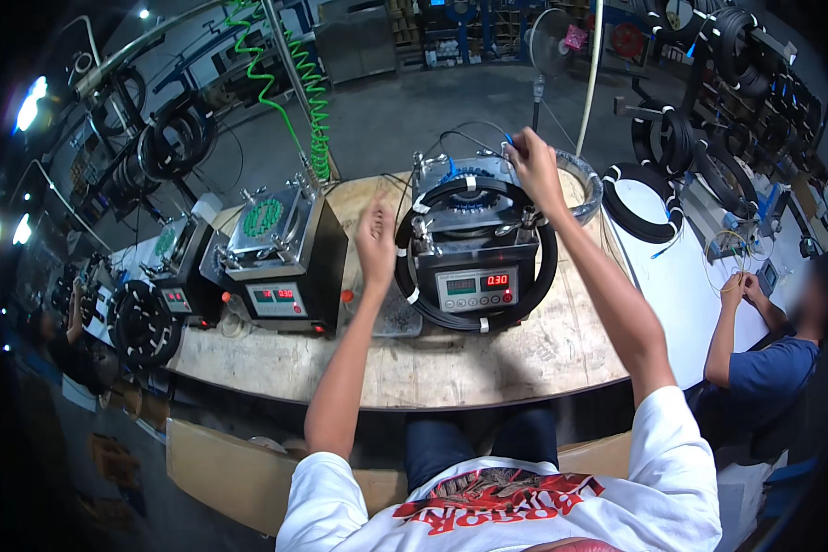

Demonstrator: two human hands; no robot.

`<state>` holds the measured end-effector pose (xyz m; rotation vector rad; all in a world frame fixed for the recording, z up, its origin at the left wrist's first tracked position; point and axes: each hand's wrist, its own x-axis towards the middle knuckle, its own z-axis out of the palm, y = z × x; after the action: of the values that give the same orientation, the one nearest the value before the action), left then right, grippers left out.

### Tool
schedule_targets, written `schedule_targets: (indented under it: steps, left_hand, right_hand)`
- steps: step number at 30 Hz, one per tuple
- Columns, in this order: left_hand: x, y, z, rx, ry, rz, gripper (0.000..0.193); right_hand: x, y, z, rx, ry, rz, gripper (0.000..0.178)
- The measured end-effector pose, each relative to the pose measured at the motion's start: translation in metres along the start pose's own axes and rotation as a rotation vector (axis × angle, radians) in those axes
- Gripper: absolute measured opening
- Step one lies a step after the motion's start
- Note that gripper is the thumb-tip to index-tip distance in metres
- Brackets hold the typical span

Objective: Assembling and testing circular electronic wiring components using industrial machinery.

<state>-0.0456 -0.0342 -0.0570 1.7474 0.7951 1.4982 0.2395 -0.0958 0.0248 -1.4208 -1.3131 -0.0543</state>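
Observation:
In front of me stands a polishing machine (488,262) with a metal top plate and a lit red display. A coil of black cable (550,276), bound with white ties, leans around its front. My right hand (535,170) is raised over the machine's far right corner, fingertips pinched on a small blue cable connector (510,140). From there a thin black cable arcs left toward another blue connector (451,169) at the top plate. Left of the coil, my left hand (375,237) hovers with fingers loosely apart and nothing in it, slightly blurred.
Two similar machines (271,267) (175,271) with green discs line the wooden table (451,373) to the left. Green coiled air hoses (315,120) hang behind. At right, a co-worker (768,354) handles thin yellow cable beside a black coil (644,225) on a white table.

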Motion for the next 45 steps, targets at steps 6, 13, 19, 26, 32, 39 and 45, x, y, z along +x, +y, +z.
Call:
schedule_targets:
  steps: [6, 13, 19, 26, 32, 39, 45]
  left_hand:
    - [0.120, 0.006, 0.031, 0.005, -0.488, 0.002, 0.031]
    - [0.151, 0.031, 0.076, 0.555, -0.864, 0.117, 0.037]
    - [0.139, 0.036, 0.082, 0.653, -0.742, 0.224, 0.031]
    - [0.135, 0.047, 0.087, 0.610, -0.643, 0.211, 0.023]
    - [0.135, 0.049, 0.074, 0.416, -0.557, 0.245, 0.025]
    - [0.069, 0.023, -0.011, 0.093, -0.437, 0.045, 0.038]
    - [-0.001, 0.013, -0.035, 0.109, -0.352, -0.026, 0.031]
  right_hand:
    - [-0.034, 0.020, -0.002, 0.113, 0.323, -0.011, 0.020]
    - [-0.043, 0.015, -0.008, 0.134, 0.257, 0.256, 0.020]
    - [-0.045, 0.019, -0.008, 0.085, 0.308, 0.161, 0.021]
    - [-0.045, 0.015, -0.009, 0.060, 0.276, 0.231, 0.020]
    - [-0.040, 0.024, -0.003, 0.032, 0.361, 0.066, 0.021]
    - [-0.061, 0.053, -0.024, 0.169, 0.241, 0.014, 0.023]
    - [-0.120, 0.048, -0.047, 0.229, 0.054, 0.077, 0.033]
